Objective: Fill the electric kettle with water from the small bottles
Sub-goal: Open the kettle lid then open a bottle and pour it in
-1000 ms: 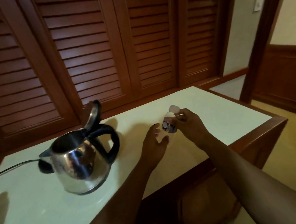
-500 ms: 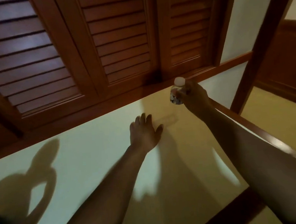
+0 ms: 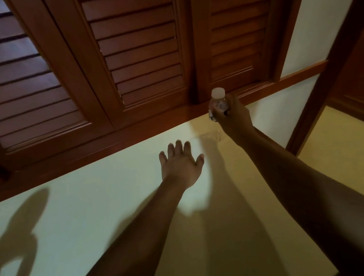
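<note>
Since half a second ago little has changed — the right hand point(image 3: 233, 119) has lifted the one small bottle point(image 3: 218, 104) slightly higher, fingers clamped around it at one o'clock, above the worktop point(image 3: 96, 224) and its far edge. The left hand point(image 3: 180, 167) hovers at centre, fingers straight and apart. One bottle, two hands — bare surface lies toward seven o'clock.

The small bottle's point(image 3: 218, 105) label seems printed, but nothing is readable.

A single head-worn view looks forward and down, close over the pale tabletop point(image 3: 95, 213), facing louvered doors point(image 3: 141, 48).
</note>
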`<state>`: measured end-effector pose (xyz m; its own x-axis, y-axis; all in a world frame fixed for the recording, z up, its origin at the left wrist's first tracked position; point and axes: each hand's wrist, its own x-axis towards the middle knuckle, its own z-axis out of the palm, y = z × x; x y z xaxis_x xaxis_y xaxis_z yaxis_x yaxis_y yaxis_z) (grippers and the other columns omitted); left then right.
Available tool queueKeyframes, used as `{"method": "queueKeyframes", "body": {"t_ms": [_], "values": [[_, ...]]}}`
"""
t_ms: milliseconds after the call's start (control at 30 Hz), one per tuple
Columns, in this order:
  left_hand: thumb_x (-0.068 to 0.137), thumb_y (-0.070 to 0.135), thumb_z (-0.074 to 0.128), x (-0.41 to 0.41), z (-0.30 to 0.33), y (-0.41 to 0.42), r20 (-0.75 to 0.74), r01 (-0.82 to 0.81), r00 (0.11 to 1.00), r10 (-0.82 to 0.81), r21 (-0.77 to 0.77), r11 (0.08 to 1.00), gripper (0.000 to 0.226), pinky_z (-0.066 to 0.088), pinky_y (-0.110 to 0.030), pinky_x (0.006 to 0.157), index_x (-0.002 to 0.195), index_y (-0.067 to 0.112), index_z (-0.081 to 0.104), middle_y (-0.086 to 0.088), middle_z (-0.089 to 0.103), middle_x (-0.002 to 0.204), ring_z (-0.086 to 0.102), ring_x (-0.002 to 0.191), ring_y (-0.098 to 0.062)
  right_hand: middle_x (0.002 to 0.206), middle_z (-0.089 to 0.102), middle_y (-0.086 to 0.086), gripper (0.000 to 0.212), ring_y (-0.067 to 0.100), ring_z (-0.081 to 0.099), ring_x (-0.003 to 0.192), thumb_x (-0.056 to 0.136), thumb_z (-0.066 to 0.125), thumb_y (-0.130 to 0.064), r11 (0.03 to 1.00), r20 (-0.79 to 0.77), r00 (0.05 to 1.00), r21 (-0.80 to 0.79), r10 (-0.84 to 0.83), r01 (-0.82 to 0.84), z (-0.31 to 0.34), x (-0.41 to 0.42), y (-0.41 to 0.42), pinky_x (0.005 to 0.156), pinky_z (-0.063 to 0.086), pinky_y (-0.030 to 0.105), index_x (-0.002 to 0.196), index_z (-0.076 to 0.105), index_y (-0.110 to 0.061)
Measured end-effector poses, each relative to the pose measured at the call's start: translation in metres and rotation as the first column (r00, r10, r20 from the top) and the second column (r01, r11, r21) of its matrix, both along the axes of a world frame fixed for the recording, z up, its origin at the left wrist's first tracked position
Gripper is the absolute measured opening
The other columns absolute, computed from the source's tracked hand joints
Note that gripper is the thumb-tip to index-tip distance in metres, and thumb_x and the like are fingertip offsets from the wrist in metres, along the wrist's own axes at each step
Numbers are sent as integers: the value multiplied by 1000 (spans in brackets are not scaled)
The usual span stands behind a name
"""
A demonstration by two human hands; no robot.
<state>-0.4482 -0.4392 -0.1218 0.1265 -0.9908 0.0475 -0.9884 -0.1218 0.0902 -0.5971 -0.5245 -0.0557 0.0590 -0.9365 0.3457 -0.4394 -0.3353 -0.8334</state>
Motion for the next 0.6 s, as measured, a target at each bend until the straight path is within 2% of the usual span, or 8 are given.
{"method": "queueKeyframes", "body": {"t_ms": [133,200,267,333,467,600], "values": [[94,59,18,0,0,-1,-9,-6,1000,6,3,1000,69,9,-53,115,151,19,14,-8,11,159,7,146,-30,114,57,-2,50,12,58,101,85,66,-22,997,26,998,46,65,-66,-14,6,-2,76,46,17,128,40,-16],[94,59,19,0,-2,-1,-17,-11,1000,11,-5,1000,69,9,-53,114,151,20,15,-7,11,159,7,146,-29,130,54,4,61,17,55,114,84,68,-17,995,5,998,79,57,-57,-24,6,-3,84,45,20,134,33,-17],[94,60,19,1,-3,-2,-23,-17,1000,17,-12,1000,69,9,-52,114,150,20,16,-7,12,159,8,146,-28,137,49,7,65,24,49,124,83,68,-16,991,5,1000,133,29,-30,-35,5,-6,92,44,28,136,31,-16],[93,60,20,1,-4,-2,-22,-19,1000,18,-19,1000,69,10,-51,114,150,21,17,-5,13,159,9,145,-27,137,49,7,64,25,49,125,83,68,-15,984,32,999,176,6,-12,-41,6,-10,92,44,31,136,34,-16],[93,61,21,1,-3,-3,-24,-15,1000,14,-33,999,69,11,-51,115,149,21,19,-5,14,159,10,145,-27,134,52,7,58,25,52,122,83,68,-15,978,63,998,207,-23,9,-41,7,-21,85,44,26,133,38,-14],[93,61,22,1,-2,-2,-29,-22,999,21,-24,999,69,10,-51,115,150,22,18,-5,13,159,9,146,-27,137,50,5,60,26,50,125,84,67,-17,969,29,999,245,-39,31,-43,9,-28,94,45,35,135,36,-17]]}}
